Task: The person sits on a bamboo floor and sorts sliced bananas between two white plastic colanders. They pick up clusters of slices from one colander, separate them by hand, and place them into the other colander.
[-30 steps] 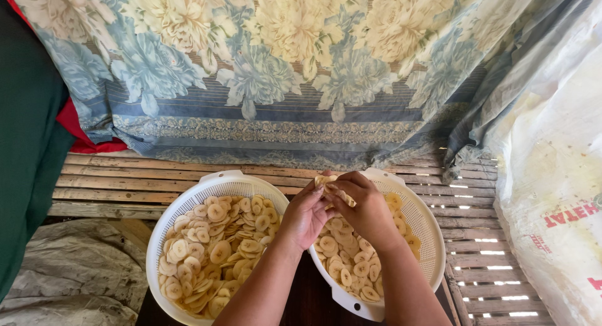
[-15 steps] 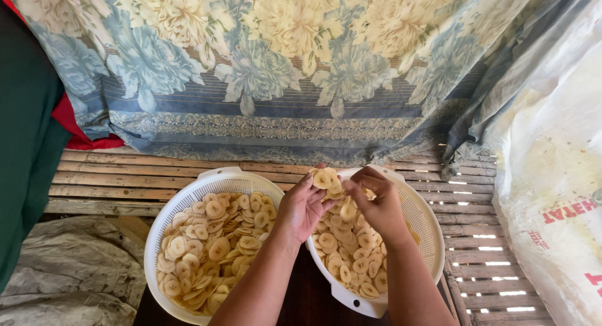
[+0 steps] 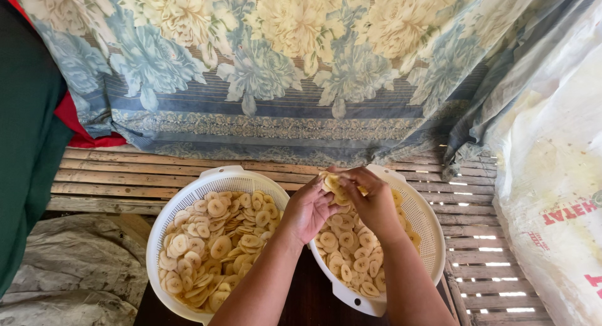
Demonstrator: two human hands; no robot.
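While both hands meet over the right colander (image 3: 421, 220), I see a small stack of banana slices (image 3: 331, 183) pinched between them at its far rim. My left hand (image 3: 308, 208) has its fingers curled against the stack from the left; my right hand (image 3: 370, 197) closes its fingers over it from the right and above. I count two white colanders side by side, their rims touching or nearly so, on the slatted bamboo floor (image 3: 125, 178). Judging by fill, the left colander (image 3: 216, 175) is heaped nearly full, while the right one holds a thinner layer with its mesh wall showing, so plenty is left there. Slices are too many to count. Beyond hang a floral cloth (image 3: 263, 69) and, far right, a white sack (image 3: 552, 175).
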